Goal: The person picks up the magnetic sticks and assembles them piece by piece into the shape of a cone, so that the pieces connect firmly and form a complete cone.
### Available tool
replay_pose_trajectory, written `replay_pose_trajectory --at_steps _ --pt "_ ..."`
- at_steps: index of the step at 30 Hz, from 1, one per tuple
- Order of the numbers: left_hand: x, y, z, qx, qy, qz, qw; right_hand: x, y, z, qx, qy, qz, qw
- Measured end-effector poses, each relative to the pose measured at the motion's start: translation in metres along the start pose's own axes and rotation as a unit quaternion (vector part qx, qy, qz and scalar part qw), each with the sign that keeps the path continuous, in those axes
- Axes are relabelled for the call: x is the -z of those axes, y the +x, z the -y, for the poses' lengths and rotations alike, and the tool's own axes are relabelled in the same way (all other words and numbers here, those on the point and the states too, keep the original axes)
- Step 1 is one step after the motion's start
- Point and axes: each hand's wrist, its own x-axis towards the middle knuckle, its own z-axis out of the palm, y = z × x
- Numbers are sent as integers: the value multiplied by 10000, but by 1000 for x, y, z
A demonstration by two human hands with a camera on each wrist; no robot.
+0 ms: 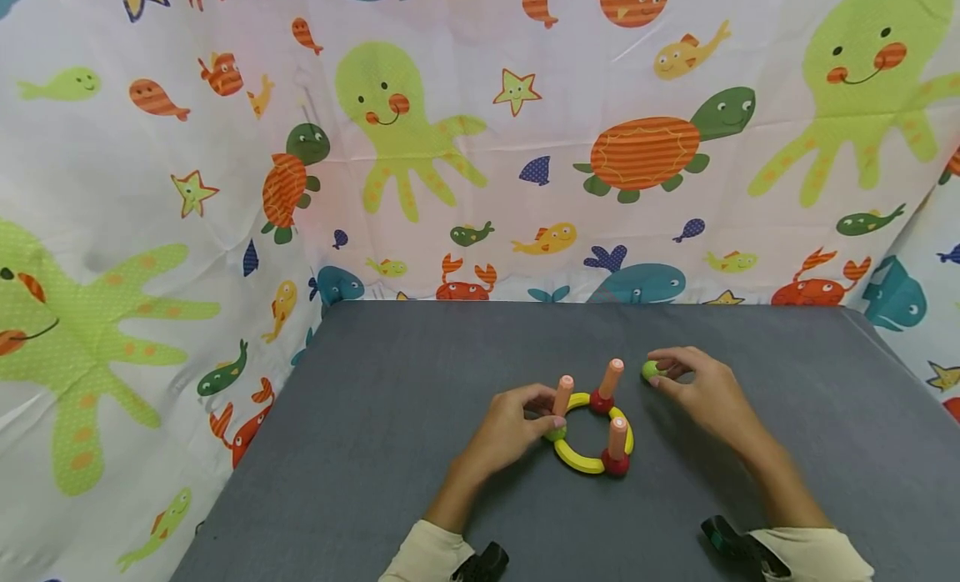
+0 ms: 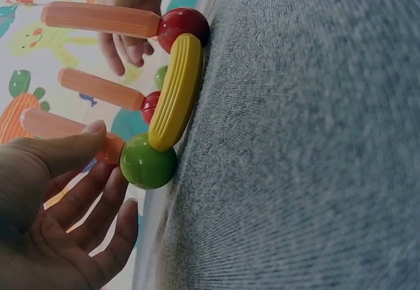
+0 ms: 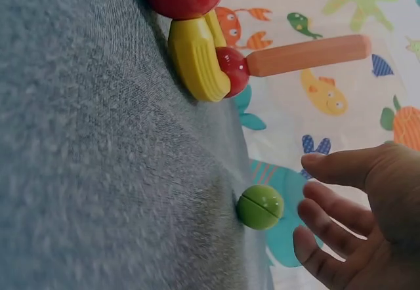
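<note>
My left hand [image 1: 517, 422] pinches an orange stick [image 2: 52, 123] low down between thumb and fingers. That stick rises from a green ball [image 2: 147, 162], which joins a ring of curved yellow pieces [image 2: 177, 93] lying on the table. Two red balls [image 1: 616, 463] in the ring carry upright orange sticks too [image 1: 612, 379]. Beyond the ring to the right, a loose green ball [image 3: 260, 207] with a groove across it rests on the cloth. My right hand [image 1: 697, 390] is beside this ball, fingers spread and a small gap between fingertips and ball in the right wrist view.
A grey cloth [image 1: 360, 457] covers the table, whose far edge meets a hanging curtain [image 1: 465, 132] printed with sea animals. More of the curtain hangs along the left side. Dark wrist cameras [image 1: 723, 536] sit at both cream sleeves [image 1: 431, 553].
</note>
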Motion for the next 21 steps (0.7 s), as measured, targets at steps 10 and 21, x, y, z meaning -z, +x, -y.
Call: replay_pose_trajectory --at_steps 10,21 --pt "0 0 0 31 15 45 10000 -9 5 -14 -265 -27 29 9996" --pt "0 -2 0 -22 42 2 10000 -13 6 -23 -508 -138 512 9973"
